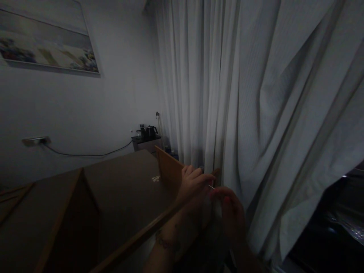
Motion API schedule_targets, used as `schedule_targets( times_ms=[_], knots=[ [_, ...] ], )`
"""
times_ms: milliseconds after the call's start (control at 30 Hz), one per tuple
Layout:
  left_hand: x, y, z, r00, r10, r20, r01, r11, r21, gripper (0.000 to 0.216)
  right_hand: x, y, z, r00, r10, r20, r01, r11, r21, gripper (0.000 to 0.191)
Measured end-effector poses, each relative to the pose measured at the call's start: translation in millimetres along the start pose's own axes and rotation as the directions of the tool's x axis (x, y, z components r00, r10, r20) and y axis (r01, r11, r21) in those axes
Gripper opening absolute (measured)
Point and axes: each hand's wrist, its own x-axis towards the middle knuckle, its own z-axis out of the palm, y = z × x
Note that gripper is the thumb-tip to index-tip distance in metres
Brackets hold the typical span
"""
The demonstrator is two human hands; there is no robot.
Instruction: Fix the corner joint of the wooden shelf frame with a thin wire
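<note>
Right hand (231, 206) pinches a thin rod (212, 187), pointing left toward a wooden rail (155, 224). Left hand (193, 179), beside it, has an unclear grip.

My hands: two, the left hand (194, 181) and the right hand (231, 208).
Thin metal rod (211, 187) at my fingers: one.
Wooden boards (170, 167) about me: at least three that I can make out.
Small pale pieces (156, 178): several, too small for me to count.
Framed picture (57, 43): one.
Kettle (151, 131): one.
Cord (82, 154): one.
</note>
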Motion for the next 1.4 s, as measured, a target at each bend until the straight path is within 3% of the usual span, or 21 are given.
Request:
schedule_targets(
  times_ms=[167, 467, 700, 967, 1167, 1400],
  knots=[
    [0, -6, 5, 0.998, 0.037, -0.041, -0.037, 0.999, 0.018, 0.016, -2, 0, -5, 0.997, -0.019, 0.077, 0.021, 0.999, -0.033, 0.019],
    [-1, -1, 1, 1.000, 0.010, -0.023, -0.010, 1.000, 0.017, 0.020, 2, 8, 0, 0.995, -0.086, 0.056, 0.081, 0.993, 0.090, 0.013],
    [0, -3, 2, 0.999, 0.028, -0.028, -0.027, 0.999, 0.030, 0.021, 3, 2, 13, 0.998, -0.025, -0.052, 0.031, 0.994, 0.109, 0.026],
    [0, -4, 5, 0.998, 0.044, -0.040, -0.043, 0.999, 0.031, 0.022, 1, -2, 17, 0.997, 0.030, -0.077, -0.021, 0.993, 0.116, 0.027],
    [0, -7, 5, 0.997, 0.062, -0.039, -0.060, 0.997, 0.051, 0.025, 0, -6, 23, 0.985, 0.051, -0.168, -0.040, 0.997, 0.066, 0.032],
    [0, -13, 12, 0.988, 0.112, -0.106, -0.105, 0.992, 0.068, 0.018, -3, -7, 28, 0.971, 0.098, -0.217, -0.077, 0.992, 0.102, 0.036]
  ],
)
